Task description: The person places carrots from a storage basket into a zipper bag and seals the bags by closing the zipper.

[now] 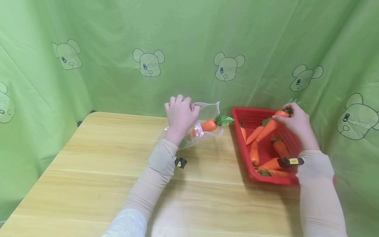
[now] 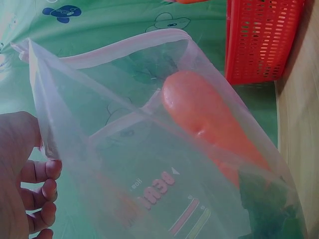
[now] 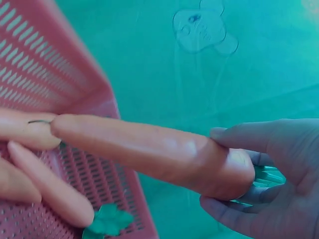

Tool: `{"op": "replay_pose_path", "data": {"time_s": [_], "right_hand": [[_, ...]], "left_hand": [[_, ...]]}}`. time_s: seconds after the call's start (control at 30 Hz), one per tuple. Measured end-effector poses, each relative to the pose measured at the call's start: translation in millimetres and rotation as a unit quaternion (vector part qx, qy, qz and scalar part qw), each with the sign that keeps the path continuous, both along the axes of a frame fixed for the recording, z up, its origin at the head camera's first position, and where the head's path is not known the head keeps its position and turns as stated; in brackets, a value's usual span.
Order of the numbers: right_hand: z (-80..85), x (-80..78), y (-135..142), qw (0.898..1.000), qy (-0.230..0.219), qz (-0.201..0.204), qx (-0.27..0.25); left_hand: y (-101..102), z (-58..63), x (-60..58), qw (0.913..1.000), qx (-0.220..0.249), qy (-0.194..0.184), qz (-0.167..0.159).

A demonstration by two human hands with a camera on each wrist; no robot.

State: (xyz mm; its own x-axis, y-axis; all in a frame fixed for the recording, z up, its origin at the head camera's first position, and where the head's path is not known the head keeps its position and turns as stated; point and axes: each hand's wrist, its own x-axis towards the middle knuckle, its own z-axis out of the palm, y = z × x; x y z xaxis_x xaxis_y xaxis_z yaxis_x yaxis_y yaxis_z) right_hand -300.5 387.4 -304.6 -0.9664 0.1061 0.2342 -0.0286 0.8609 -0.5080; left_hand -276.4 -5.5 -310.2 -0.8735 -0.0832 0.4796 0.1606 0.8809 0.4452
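My left hand (image 1: 181, 112) pinches the edge of a clear zip bag (image 2: 124, 154) above the table. Inside the bag lies an orange carrot (image 2: 209, 119), its green leaves sticking out of the mouth in the head view. Another orange shape shows faintly through the plastic. Over the red basket, my right hand (image 1: 299, 125) grips a second carrot (image 3: 149, 149) near its leafy end, thumb on one side and fingers on the other. That carrot's tip points down and left, toward other carrots (image 1: 255, 134) in the basket.
The red plastic basket (image 1: 281, 180) stands at the right of the wooden table (image 1: 97, 164), with several carrots inside. A green curtain (image 1: 189, 39) printed with bear heads hangs close behind and around the table.
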Motion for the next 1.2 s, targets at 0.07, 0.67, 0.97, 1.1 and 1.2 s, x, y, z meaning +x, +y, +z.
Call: {"op": "replay_pose_path", "data": {"time_s": [0.07,0.67,0.97,1.1,1.2], "right_hand": [[3.7,1.9,-6.3,1.000,0.017,-0.002,-0.006],[18.4,11.2,-73.1,0.973,0.071,0.047,-0.214],[12.4,10.3,-103.1,0.974,0.085,0.055,-0.201],[13.5,11.0,-106.9,0.975,0.088,0.054,-0.197],[17.4,12.8,-105.5,0.975,0.094,0.047,-0.197]], "left_hand": [[-0.2,0.6,0.5,1.0000,0.002,-0.001,0.000],[-0.7,1.5,0.2,1.0000,0.000,0.003,-0.003],[-0.2,1.0,-0.1,1.0000,-0.001,0.003,-0.002],[-0.6,0.3,0.0,1.0000,-0.001,0.000,-0.005],[-1.2,0.6,0.7,1.0000,-0.001,-0.005,-0.005]]}}
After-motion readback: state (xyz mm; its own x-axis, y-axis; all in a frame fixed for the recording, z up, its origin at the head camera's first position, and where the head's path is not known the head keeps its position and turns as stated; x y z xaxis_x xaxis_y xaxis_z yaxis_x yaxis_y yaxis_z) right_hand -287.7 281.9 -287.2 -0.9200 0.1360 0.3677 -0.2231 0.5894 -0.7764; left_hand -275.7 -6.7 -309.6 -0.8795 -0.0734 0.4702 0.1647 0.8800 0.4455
